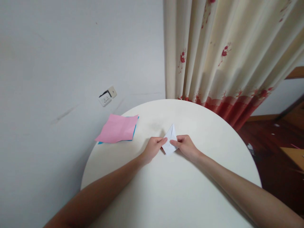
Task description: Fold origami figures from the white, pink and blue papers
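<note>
My left hand (153,147) and right hand (187,146) pinch white paper (169,147) between them; apparently I'm folding, and the next crease likely needs edges aligned within my grip.

Bare forearms (114,181) — slim at the wrists (143,158) — bare left hand (152,148), bare right hand (187,146).

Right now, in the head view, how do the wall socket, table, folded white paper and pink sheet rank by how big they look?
1. Table
2. Pink sheet
3. Folded white paper, partly covered by thumbs
4. Wall socket
</note>
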{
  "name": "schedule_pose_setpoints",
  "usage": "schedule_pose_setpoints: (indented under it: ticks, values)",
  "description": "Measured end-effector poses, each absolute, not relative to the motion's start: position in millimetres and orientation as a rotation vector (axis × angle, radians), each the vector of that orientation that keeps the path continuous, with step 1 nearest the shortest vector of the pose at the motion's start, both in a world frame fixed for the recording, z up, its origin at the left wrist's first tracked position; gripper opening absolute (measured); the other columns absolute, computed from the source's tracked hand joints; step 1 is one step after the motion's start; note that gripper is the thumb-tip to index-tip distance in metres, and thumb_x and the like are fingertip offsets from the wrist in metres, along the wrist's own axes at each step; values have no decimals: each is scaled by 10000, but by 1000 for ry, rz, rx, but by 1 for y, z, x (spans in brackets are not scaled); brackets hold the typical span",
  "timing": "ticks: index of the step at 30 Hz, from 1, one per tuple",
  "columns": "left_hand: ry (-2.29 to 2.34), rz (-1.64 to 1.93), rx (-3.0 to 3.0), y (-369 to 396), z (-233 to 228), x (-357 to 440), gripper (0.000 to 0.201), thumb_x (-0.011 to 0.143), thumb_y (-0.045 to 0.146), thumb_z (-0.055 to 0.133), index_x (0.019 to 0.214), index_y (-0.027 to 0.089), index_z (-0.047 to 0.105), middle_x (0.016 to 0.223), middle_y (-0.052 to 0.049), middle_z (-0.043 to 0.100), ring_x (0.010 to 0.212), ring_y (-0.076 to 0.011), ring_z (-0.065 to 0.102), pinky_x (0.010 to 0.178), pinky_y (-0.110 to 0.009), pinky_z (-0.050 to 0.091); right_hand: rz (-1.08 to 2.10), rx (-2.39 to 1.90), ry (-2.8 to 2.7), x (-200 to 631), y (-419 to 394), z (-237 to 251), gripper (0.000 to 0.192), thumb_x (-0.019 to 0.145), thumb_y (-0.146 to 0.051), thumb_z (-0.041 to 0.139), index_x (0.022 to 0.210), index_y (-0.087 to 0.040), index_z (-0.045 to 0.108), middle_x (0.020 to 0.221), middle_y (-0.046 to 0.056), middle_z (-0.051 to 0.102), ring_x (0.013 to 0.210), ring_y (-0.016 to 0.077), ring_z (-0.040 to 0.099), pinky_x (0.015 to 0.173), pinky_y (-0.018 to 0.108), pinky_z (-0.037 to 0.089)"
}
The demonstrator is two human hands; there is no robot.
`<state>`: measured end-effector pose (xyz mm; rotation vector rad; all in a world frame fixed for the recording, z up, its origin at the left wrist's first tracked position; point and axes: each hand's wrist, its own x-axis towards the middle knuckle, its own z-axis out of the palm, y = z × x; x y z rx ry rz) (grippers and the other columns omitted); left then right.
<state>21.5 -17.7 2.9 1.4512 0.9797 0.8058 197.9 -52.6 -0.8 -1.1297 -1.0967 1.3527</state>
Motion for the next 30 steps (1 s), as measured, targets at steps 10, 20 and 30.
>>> schedule_pose_setpoints:
  ticks: [10, 20, 30]
  values:
    - [948, 772, 1482, -18, 4, 25, 456, 754, 562, 688, 705, 110, 715, 671, -52, 699, 601, -172, 607, 561, -253, 437, 1345, -1142, -1067, 198, -52, 1, 457, 606, -559, 798, 644, -112, 715, 634, 53, 685, 558, 148, 543, 566, 281, 374]
    - [995, 777, 1476, -21, 6, 26, 410, 718, 508, 752, 743, 99, 755, 684, -43, 703, 599, -146, 590, 561, -234, 409, 1201, -1073, -951, 186, -62, 8, 302, 661, -442, 814, 642, -147, 751, 746, 56, 660, 699, 168, 559, 649, 299, 408]
    - [845, 594, 1369, -26, 14, 23, 413, 671, 496, 796, 694, 87, 742, 674, -77, 711, 591, -156, 612, 598, -254, 446, 1380, -984, -921, 184, -66, 9, 363, 649, -479, 823, 729, -128, 768, 759, 76, 695, 653, 177, 588, 595, 305, 437]
